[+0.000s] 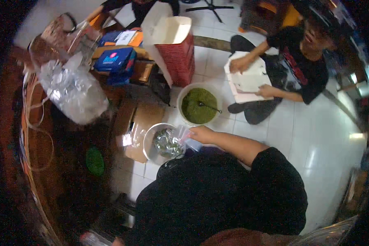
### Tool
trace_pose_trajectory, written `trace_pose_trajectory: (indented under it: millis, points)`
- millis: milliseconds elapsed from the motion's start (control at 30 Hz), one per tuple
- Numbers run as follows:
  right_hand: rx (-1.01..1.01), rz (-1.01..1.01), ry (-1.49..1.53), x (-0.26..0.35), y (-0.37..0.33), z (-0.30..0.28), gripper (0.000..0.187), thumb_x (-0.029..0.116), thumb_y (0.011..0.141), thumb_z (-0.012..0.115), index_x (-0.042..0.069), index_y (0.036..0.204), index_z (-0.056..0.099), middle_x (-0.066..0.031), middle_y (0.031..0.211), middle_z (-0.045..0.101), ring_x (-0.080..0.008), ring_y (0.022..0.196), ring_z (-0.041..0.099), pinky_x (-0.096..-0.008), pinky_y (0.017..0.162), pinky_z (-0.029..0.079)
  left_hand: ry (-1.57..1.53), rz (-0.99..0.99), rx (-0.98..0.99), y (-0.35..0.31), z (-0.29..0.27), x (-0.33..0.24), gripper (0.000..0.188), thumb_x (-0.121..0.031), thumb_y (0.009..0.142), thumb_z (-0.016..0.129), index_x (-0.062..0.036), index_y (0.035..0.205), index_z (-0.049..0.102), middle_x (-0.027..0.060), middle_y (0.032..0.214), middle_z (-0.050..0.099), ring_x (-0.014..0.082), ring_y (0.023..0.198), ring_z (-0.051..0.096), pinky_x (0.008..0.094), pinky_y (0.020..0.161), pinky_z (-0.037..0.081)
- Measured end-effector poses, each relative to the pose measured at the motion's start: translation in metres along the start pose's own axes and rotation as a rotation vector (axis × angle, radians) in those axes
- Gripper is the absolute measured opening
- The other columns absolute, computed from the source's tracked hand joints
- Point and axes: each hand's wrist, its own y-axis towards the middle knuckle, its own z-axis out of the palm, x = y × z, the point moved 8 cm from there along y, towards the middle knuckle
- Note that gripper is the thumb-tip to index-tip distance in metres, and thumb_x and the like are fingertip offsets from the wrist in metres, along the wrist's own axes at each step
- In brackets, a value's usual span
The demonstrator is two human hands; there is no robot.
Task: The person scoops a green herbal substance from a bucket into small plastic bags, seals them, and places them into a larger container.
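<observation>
My right hand (201,134) is closed on a clear plastic bag (182,133) with a pinkish top edge, held over the rim of a white bucket (146,144). Inside that bucket lie several shiny clear packets (168,142) with greenish contents. Beyond it stands a white tub (179,102) of green loose material (199,100), a dark-handled scoop (211,107) resting in it. At the lower edge a sliver of skin shows beside a clear plastic thing (95,238); I cannot make out whether it is my left hand.
A co-worker (303,61) at the right holds an open white box (250,78). Stacked red boxes (180,57) stand behind the tub. Blue packs (117,59) lie on a low table at the left, near a large clear bag (76,90). Flattened cardboard (139,123) adjoins the bucket.
</observation>
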Motion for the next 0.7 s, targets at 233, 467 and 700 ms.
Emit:
trace_pose_trajectory:
  millis: [233,467,700]
  points:
    - [0.078,0.020,-0.105,-0.048,0.007,-0.031,0.022,0.026,0.075,0.047,0.005,0.083,0.052,-0.0181,0.074,0.055,-0.0330,0.069,0.053,-0.0401,0.060,0.041,0.061,-0.113,0.100,-0.042,0.019,0.075,0.074,-0.057,0.066,0.047,0.0035,0.108,0.040,0.0164,0.108,0.046,0.0295,0.099,0.042,0.0405,0.078,0.037]
    - [-0.073,0.144,-0.049,-0.120,-0.064,-0.068,0.026,0.030,0.076,0.046,0.005,0.080,0.052,-0.0182,0.074,0.054,-0.0331,0.074,0.052,-0.0405,0.062,0.040,0.244,-0.140,-0.075,-0.070,0.004,0.087,0.076,-0.065,0.062,0.042,-0.0064,0.110,0.042,0.0161,0.102,0.048,0.0305,0.096,0.044,0.0443,0.077,0.036]
    - [0.256,0.352,-0.158,-0.112,-0.110,-0.014,0.033,0.032,0.080,0.036,0.008,0.090,0.055,-0.0153,0.086,0.054,-0.0289,0.083,0.051,-0.0370,0.073,0.038,0.333,-0.244,-0.103,-0.044,-0.012,0.118,0.066,-0.057,0.069,0.041,-0.0036,0.107,0.042,0.0152,0.100,0.049,0.0293,0.094,0.045,0.0447,0.075,0.037]
